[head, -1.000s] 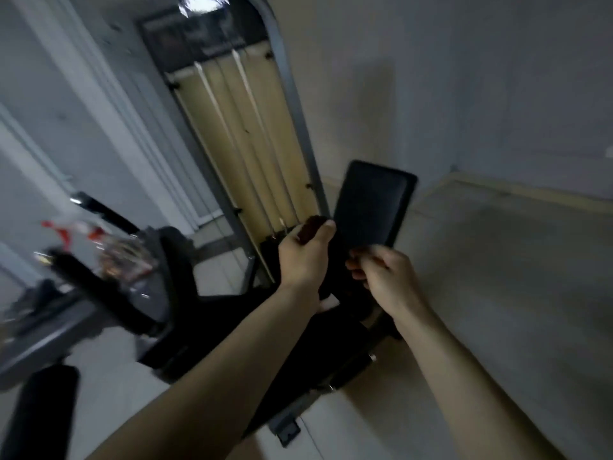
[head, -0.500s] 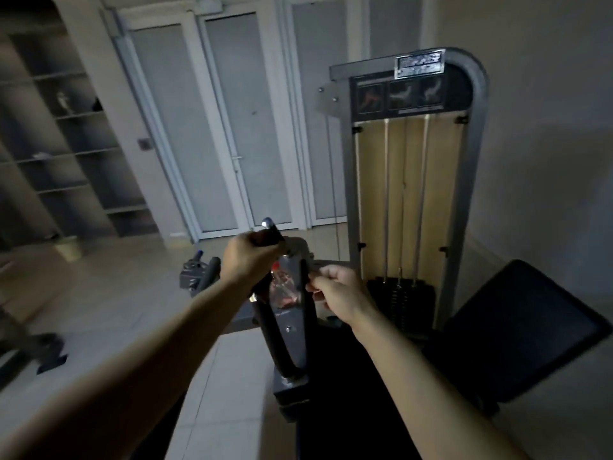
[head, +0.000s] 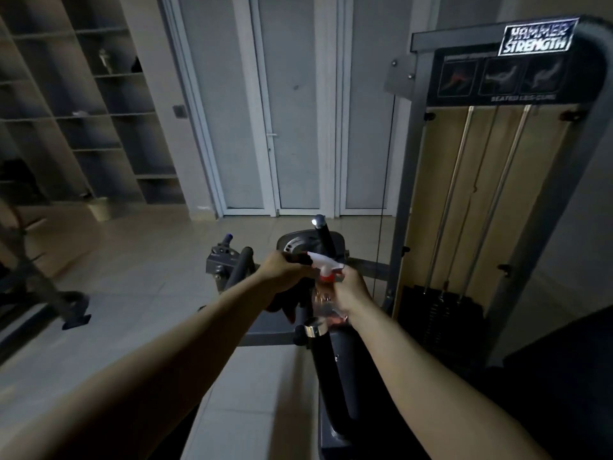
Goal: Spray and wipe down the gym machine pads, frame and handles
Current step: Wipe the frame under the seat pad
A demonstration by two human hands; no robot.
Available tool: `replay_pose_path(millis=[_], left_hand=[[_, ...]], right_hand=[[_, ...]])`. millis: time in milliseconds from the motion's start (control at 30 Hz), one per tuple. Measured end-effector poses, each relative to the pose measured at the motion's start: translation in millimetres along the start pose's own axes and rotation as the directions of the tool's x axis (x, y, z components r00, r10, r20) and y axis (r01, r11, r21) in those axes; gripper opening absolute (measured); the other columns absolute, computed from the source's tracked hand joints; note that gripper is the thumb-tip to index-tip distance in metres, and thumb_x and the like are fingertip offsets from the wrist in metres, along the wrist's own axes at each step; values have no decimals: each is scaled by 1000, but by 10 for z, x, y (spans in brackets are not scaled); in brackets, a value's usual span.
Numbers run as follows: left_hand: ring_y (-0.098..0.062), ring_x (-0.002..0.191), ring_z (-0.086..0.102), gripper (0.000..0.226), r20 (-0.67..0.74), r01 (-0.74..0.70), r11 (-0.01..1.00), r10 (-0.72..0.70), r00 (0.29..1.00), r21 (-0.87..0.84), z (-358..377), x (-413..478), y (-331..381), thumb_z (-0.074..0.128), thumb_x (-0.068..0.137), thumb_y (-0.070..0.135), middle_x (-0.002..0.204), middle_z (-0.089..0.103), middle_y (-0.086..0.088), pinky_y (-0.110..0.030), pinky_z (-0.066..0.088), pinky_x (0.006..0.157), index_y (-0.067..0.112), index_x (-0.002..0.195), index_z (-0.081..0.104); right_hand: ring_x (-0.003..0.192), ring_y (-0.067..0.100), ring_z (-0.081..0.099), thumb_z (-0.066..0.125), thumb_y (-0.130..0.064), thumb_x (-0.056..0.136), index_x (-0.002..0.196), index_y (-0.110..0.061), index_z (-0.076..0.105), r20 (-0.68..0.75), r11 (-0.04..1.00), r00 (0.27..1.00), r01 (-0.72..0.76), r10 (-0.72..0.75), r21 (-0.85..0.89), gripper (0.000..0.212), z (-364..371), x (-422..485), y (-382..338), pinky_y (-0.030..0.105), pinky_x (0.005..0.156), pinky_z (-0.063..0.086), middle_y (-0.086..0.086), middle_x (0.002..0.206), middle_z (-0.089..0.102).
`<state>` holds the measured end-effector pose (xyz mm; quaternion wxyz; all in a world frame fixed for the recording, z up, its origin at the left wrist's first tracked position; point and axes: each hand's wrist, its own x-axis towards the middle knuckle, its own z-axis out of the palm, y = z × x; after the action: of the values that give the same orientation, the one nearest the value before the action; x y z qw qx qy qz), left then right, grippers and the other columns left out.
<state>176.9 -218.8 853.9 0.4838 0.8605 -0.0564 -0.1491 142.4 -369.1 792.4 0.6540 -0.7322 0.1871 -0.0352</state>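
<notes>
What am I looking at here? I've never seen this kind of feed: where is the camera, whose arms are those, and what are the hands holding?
The view comes from a camera worn on a person's head, looking forward and down, so both bare arms are theirs. The right hand grips a clear spray bottle with a white and red trigger head. The left hand holds what looks like a dark cloth right by the nozzle. Below them is a black handle of the grey gym machine they are cleaning; its weight stack stands to the right. Behind are white doors and a tiled floor.
</notes>
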Motion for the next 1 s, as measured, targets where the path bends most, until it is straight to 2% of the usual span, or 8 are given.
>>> replay_pose_path(millis=[133, 267, 400, 533, 700, 800, 900, 1000], left_hand=[[-20, 82, 74, 26, 4, -109, 989, 109, 994, 96, 148, 155, 272, 84, 82, 23, 95, 75, -10, -31, 62, 71, 10, 102, 72], [-15, 64, 72, 16, 55, -323, 935, 318, 946, 146, 655, 123, 939, 86, 78, 30, 79, 77, -6, -33, 62, 64, 17, 82, 78], [-12, 70, 72, 19, 179, -405, 909, 384, 906, 102, 1431, -187, 1416, 85, 79, 33, 77, 74, -2, -24, 55, 53, 17, 82, 76], [1, 52, 66, 17, 330, -304, 944, 330, 885, -128, 2315, -496, 1300, 87, 81, 24, 72, 70, 4, -16, 52, 48, 15, 89, 75], [-7, 80, 73, 11, 460, -180, 976, 216, 861, -122, 3412, -687, 419, 87, 80, 24, 85, 76, 7, -24, 58, 76, 26, 85, 77], [-11, 81, 73, 14, 471, -76, 997, 78, 878, -23, 3948, -758, -193, 86, 80, 32, 81, 76, 8, -28, 58, 77, 23, 85, 78], [-17, 77, 74, 17, 457, -8, 993, -49, 888, 120, 4356, -842, -870, 83, 84, 32, 78, 74, 3, -30, 58, 71, 18, 91, 76], [-28, 56, 73, 11, 469, 74, 961, -197, 861, 268, 4649, -927, -1597, 75, 91, 27, 70, 73, -8, -41, 62, 55, 18, 97, 73]], right_hand=[[86, 26, 68, 60, -29, 102, 89, -24, 61, -70, 998, 995, 66, -64, 16, 14, -243, -5, 42, 41, 79, 53, 6, 93, 67], [80, 8, 68, 80, -31, 91, 92, -27, 59, -231, 959, 932, 255, -278, -124, 21, -766, -272, 50, 30, 71, 51, -4, 90, 70], [80, 12, 69, 84, -30, 81, 96, -10, 64, -514, 953, 819, 301, -255, 7, 32, -1389, -604, 204, 29, 69, 51, 10, 90, 74], [87, 11, 72, 74, -33, 82, 101, -25, 65, -666, 965, 741, 231, -89, 127, 23, -2016, -1062, 724, 38, 79, 58, -1, 95, 74], [99, 7, 64, 68, -39, 88, 119, -31, 53, -781, 996, 622, 16, 58, 86, 36, -2640, -1667, 1814, 34, 89, 53, -13, 108, 63], [105, 6, 64, 60, -32, 93, 125, -35, 58, -739, 992, 662, -112, 123, 65, 33, -2831, -1947, 2480, 24, 90, 51, -16, 117, 65], [89, 11, 65, 55, -31, 92, 123, -31, 61, -639, 960, 742, -278, 204, -17, 32, -2885, -2099, 3280, 27, 77, 53, -6, 106, 67], [79, 14, 68, 58, -21, 98, 122, -28, 55, -539, 932, 789, -362, 295, -19, 25, -2847, -2182, 4075, 31, 63, 59, -3, 101, 67]])
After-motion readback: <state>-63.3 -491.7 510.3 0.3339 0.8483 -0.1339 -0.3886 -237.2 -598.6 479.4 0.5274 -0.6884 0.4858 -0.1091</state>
